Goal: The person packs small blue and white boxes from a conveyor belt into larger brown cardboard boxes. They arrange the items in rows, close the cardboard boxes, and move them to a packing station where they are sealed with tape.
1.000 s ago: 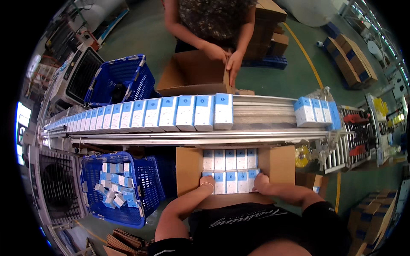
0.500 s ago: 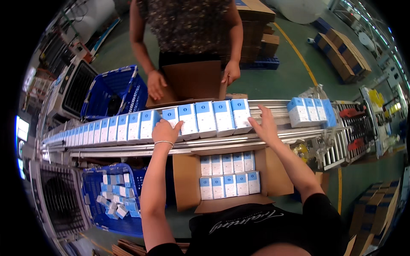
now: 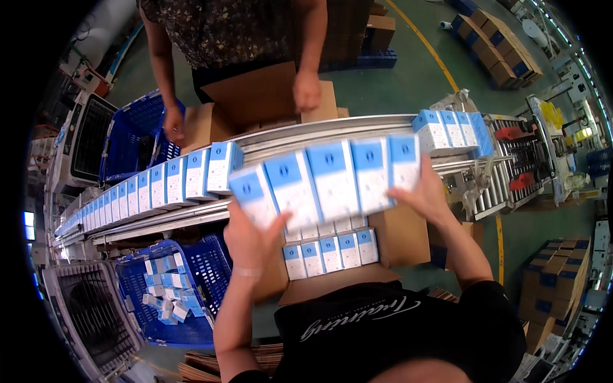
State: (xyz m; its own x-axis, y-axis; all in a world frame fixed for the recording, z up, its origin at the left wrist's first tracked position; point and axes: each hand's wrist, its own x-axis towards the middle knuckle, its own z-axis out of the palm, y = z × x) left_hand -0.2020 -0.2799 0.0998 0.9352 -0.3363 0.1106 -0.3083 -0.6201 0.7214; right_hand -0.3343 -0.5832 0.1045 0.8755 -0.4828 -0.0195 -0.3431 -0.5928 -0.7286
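A row of several blue-and-white boxes (image 3: 331, 182) is squeezed between my two hands, lifted off the conveyor and slightly blurred. My left hand (image 3: 252, 236) presses the left end, thumb on the front. At the right end, my right hand (image 3: 423, 195) grips with its thumb on the lower front edge. Below the lifted row stands an open cardboard carton (image 3: 401, 237), its flaps spread, holding packed boxes of the same kind (image 3: 329, 254); the raised row hides its far part. On the conveyor (image 3: 281, 142), a long line of boxes (image 3: 153, 186) stands left of my hands.
Across the conveyor, a person's hands (image 3: 308, 90) are at another open carton (image 3: 252, 96). A blue basket (image 3: 211, 255) at lower left holds loose boxes; another blue basket (image 3: 118, 150) stands behind the conveyor. More boxes (image 3: 440, 134) stand near the rollers (image 3: 504, 169) at right.
My hands have closed on the row of boxes and raised it off the conveyor toward me, over the near carton. The other person's hands have shifted about their carton. My view has moved slightly.
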